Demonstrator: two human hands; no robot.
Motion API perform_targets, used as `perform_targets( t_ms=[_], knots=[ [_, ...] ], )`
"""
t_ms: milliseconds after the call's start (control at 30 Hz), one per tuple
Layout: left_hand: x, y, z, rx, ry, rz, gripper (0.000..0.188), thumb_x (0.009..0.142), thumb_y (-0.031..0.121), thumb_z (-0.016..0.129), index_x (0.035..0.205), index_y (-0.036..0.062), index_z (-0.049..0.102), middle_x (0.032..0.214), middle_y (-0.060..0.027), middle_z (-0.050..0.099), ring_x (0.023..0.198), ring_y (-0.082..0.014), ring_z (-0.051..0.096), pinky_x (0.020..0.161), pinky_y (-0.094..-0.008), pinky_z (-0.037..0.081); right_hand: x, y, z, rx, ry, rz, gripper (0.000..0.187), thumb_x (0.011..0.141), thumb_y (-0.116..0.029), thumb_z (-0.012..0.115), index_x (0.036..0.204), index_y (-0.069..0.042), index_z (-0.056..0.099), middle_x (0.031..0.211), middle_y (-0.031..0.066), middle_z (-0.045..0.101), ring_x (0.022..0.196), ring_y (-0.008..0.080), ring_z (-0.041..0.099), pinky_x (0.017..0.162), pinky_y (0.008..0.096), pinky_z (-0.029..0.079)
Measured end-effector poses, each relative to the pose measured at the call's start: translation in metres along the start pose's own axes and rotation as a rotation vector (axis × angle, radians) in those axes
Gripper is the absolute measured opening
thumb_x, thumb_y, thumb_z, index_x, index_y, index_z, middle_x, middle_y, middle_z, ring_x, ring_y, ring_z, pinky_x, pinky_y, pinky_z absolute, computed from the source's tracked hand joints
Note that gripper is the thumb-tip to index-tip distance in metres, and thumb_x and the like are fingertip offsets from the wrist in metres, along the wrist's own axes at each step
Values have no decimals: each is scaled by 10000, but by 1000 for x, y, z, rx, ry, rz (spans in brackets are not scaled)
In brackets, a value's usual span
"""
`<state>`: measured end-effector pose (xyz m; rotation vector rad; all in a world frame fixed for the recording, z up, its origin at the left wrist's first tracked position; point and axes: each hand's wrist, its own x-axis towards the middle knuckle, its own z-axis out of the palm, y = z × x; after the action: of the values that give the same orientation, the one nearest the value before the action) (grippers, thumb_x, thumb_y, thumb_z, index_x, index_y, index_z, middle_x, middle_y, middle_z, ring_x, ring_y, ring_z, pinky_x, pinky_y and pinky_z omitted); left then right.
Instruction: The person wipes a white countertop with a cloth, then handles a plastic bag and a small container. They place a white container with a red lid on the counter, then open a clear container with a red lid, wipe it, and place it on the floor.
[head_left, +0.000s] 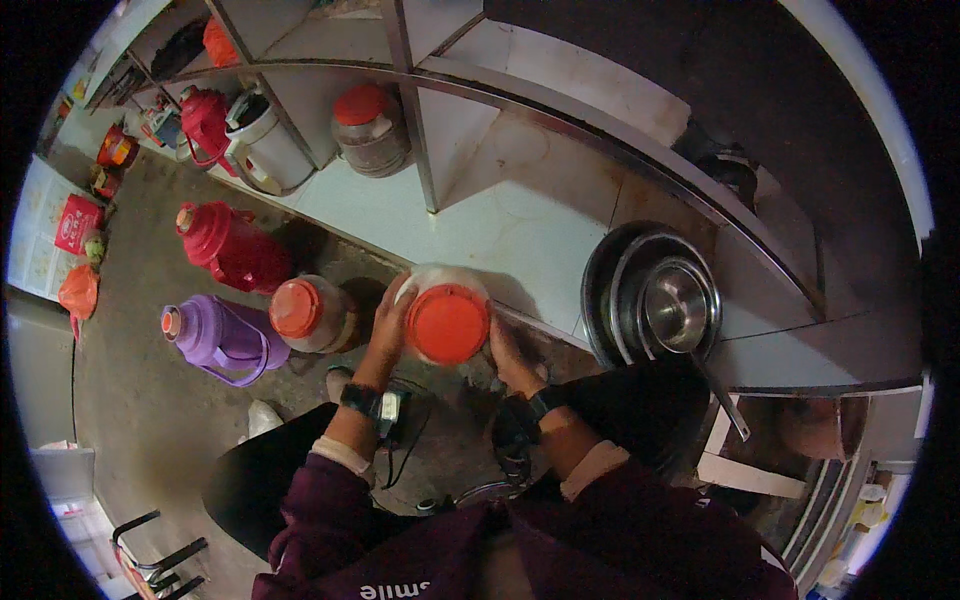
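Both my hands clasp a clear plastic jar with an orange-red lid (pixel 447 324) in front of me, at the edge of the white tiled shelf. My left hand (pixel 392 318) wraps round its left side, and my right hand (pixel 510 352) presses against its right side. What fills the jar is mostly hidden under the lid. Just left of it, on the floor, stands another lidded jar (pixel 313 314) with an orange top. Beside that are a purple thermos flask (pixel 228 335) and a red thermos flask (pixel 235 247).
Nested metal bowls (pixel 600 290) and a long-handled steel pan (pixel 677 306) sit at the shelf's right. A red-lidded jar (pixel 371 130), a white jug (pixel 266 145) and another red flask (pixel 205 128) stand on the shelf. A metal post (pixel 419 150) rises between compartments.
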<state>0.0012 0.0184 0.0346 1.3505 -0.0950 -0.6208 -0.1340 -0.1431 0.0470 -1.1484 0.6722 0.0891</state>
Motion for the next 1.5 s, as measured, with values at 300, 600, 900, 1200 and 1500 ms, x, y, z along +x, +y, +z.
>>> perform_targets(
  t_ms=[300, 600, 900, 1200, 1500],
  knots=[
    [93, 11, 57, 32, -136, -81, 553, 949, 344, 543, 1393, 36, 423, 1280, -151, 548, 1122, -232, 557, 955, -326, 449, 55, -21, -38, 216, 193, -98, 736, 979, -575, 336, 1498, -61, 243, 1540, 70, 257, 1396, 213, 266, 1125, 351, 232],
    [131, -2, 68, -32, -200, 1, 659, 956, 487, 496, 1418, 33, 376, 1411, -142, 428, 1260, -239, 458, 1044, -367, 380, 68, -11, -27, 333, 282, -110, 743, 954, -614, 369, 1501, -125, 252, 1491, 60, 322, 1314, 204, 385, 1054, 367, 352],
    [103, -2, 61, -52, -149, 33, 865, 924, 647, 394, 1503, 41, 179, 1515, -160, 244, 1390, -289, 255, 1132, -402, 229, 47, -20, 9, 600, -42, 6, 783, 904, -655, 453, 1461, -119, 325, 1386, 41, 469, 1203, 195, 516, 966, 358, 457],
    [71, -30, 80, 343, 253, 108, 976, 863, 588, 575, 1433, -112, 205, 1334, -294, 297, 1228, -381, 333, 1052, -443, 286, 70, -3, 11, 713, -89, 89, 736, 946, -611, 395, 1440, -68, 344, 1414, 86, 440, 1277, 238, 446, 1071, 380, 356],
    [99, -32, 104, 309, 165, 212, 900, 875, 436, 627, 1442, -99, 178, 1407, -295, 267, 1305, -404, 311, 1098, -393, 280, 119, -25, 11, 681, -21, -169, 709, 912, -647, 442, 1322, -69, 472, 1255, 87, 548, 1146, 235, 535, 982, 390, 429]
  ],
)
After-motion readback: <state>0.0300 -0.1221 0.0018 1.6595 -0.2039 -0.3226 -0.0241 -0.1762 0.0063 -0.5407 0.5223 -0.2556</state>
